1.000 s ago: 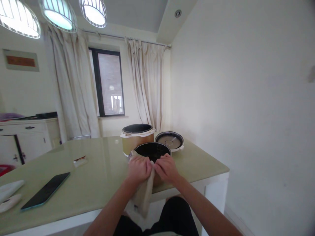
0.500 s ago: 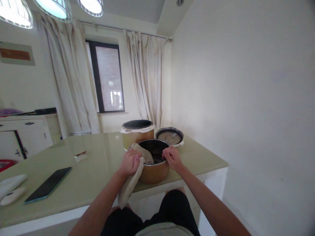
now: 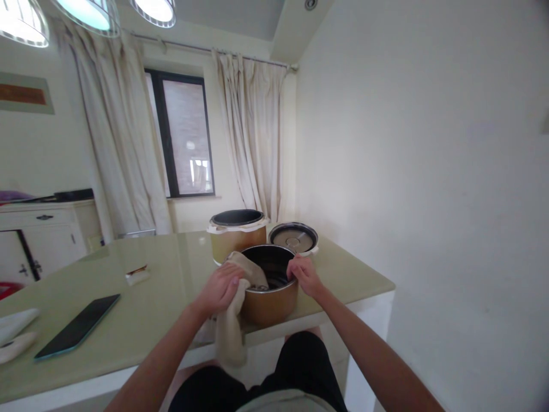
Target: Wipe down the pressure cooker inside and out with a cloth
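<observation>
Gripping the pot's [image 3: 270, 297] rim with my right hand [image 3: 302, 274], near the table's [image 3: 141, 320] front edge, I press the cloth [image 3: 234, 326], bunched in my left hand [image 3: 221, 289], firmly inside.

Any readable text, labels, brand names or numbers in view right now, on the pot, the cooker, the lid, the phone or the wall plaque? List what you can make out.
No text can be read.
Inner pot: faint marks inside, too blurred.
Cooker body: no label visible.
Lid: no print legible.
Phone: dark screen, nothing shown.
Wall plaque: orange band, too blurred.
Small packet: too small.
Cloth, gripped by the left hand: plain.
</observation>
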`<state>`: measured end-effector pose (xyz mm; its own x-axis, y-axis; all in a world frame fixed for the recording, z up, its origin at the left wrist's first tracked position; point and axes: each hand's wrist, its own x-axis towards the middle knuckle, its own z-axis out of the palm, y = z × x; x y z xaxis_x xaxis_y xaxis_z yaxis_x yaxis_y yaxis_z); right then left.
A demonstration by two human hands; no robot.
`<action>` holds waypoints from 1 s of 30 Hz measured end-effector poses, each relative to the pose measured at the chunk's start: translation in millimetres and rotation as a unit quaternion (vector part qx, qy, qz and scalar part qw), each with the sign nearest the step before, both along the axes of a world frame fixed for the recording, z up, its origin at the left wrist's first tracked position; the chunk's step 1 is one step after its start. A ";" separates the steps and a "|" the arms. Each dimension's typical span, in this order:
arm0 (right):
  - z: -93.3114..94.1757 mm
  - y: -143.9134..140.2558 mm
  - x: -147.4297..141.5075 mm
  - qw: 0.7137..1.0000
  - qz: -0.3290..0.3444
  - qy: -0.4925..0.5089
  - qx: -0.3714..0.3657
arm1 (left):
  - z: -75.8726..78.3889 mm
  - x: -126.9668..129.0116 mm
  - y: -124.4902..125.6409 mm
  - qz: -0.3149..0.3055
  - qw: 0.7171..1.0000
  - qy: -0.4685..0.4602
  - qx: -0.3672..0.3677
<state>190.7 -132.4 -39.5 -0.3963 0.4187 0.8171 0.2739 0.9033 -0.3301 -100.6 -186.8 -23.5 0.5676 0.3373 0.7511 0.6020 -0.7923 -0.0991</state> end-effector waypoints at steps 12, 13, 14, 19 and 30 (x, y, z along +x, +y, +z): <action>-8.5 -27.0 -23.0 0.993 -0.057 -0.042 0.090 | -7.1 48.8 -12.0 0.108 0.989 0.070 0.075; -7.1 -20.7 -17.8 0.995 -0.040 -0.039 0.080 | -4.7 37.1 -7.9 0.076 0.993 0.073 0.059; -5.8 -14.2 -12.7 0.997 -0.026 -0.033 0.072 | -2.8 24.7 -2.6 0.048 0.996 0.064 0.037; -5.0 -6.9 -10.0 0.996 -0.078 -0.013 0.049 | -4.2 2.6 15.0 0.051 0.998 -0.033 -0.034; -6.4 -25.7 -23.0 0.993 -0.050 -0.069 0.076 | 0.2 30.1 -7.9 0.076 0.994 0.081 0.011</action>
